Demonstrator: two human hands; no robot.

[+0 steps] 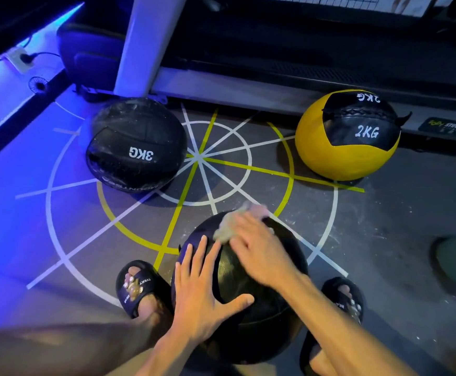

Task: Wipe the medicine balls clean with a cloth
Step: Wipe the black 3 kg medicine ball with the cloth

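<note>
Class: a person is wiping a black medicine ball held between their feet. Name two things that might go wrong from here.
1. The round black medicine ball is steadied only by the flat left hand; a hard stroke might roll it onto a sandalled foot.
2. The small pale crumpled cloth sits mostly under the right hand, so it may miss patches or slip out.

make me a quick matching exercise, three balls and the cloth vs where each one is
Things:
1. 3KG ball
2. 2KG ball
3. unmarked black ball
4. cloth

Places:
A. between the two sandalled feet
B. far right, by the machine base
C. under the right hand, on top of a ball
D. far left, on the floor lines

Pairs: 1-D, 2-B, 3-A, 4-C
</note>
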